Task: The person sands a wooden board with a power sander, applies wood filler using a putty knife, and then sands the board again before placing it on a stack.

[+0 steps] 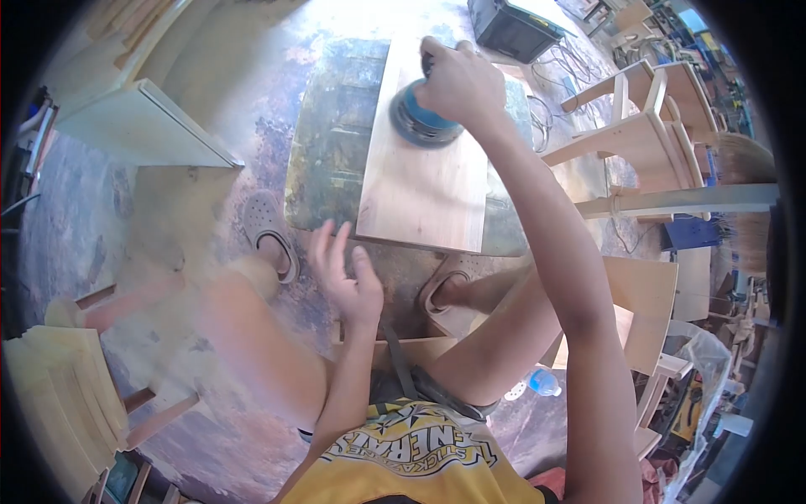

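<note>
My right hand (466, 84) is wrapped over the top of a blue and black power sander (417, 118), which rests on the upper part of a pale wooden board (424, 193). The sander's lower rim looks blurred. Beneath the board lies a worn, stained low work surface (329, 139). My left hand (346, 273) hovers just off the board's near left corner, holding nothing, its fingers spread and slightly blurred. A grip on the sander's far side is partly hidden by my right fingers.
Wooden chair frames (646, 139) stand at the right, near loose cables and a black bin (516, 29). A pale panel (147, 126) stands on the left, above stacked wooden pieces (63, 403). A water bottle (545, 383) lies on the floor by my right leg.
</note>
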### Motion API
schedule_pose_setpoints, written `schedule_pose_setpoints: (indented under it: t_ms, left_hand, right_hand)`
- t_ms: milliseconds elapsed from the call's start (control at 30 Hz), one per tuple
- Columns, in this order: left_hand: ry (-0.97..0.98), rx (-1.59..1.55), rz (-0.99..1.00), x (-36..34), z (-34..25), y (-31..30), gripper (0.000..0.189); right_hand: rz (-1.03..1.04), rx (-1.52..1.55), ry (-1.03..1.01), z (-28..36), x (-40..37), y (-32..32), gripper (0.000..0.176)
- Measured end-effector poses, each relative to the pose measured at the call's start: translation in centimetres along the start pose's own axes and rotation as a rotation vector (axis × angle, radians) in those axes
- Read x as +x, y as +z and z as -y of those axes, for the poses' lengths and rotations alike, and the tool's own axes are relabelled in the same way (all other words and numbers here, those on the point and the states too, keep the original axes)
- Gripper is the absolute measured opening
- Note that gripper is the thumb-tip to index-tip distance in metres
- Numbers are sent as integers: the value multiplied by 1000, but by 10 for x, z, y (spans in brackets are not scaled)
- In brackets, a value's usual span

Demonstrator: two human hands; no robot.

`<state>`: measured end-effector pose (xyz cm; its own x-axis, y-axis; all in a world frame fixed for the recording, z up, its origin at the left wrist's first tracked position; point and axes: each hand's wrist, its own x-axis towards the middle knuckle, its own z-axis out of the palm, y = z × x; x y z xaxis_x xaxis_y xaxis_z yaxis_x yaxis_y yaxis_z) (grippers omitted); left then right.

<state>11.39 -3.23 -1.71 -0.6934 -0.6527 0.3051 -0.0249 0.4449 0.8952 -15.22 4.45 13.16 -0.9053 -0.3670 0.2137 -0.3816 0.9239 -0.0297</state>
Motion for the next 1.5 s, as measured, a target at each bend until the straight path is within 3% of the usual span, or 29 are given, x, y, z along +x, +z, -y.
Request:
schedule_pose_setpoints:
  t_ms: [233,367,467,533,700,733,800,867,1067,1100,1233,1300,1500]
  left_hand:
    - [18,143,451,82,-32,46,50]
    - [92,208,483,77,-25,54,53]
    - [148,291,400,65,-19,47,54]
    - [-338,-134,322,67,-15,44,55]
    - [-409,-328,365,74,10,41,54]
    - [-402,-332,379,76,6,41,54]
    - [-572,-343,360,83,-5,43,56]
    - [-549,-351,397,96,-5,51,57]
    - [-501,-431,496,117,0,59,60]
    - [-508,-458,496,115,2,58,61]
    - [-533,-473,501,114,-4,58,61]
    - [-508,-509,529,118,-1,56,59]
    - [-420,-481,529,113,3,59,56]
  right_hand:
    - [88,-29,86,-48,-51,-28,45]
    - [97,-8,39,-43,-68,-37,43]
    - [120,46,-8,-25,-58,-40,42]
    - [226,74,-104,-10,-43,-41,42]
    - [118,86,-166,12,24,-4,48]
    - [60,86,-152,14,38,3,42]
    - [-7,82,-124,15,64,9,36]
    - [74,80,-57,12,86,11,44]
    - [-11,69,47,-40,137,31,60]
    - [-35,128,-4,-48,128,15,34]
    - [-28,33,27,-81,138,21,37]
    - [16,-9,141,-91,132,10,37]
    - [15,-22,158,-117,92,0,39]
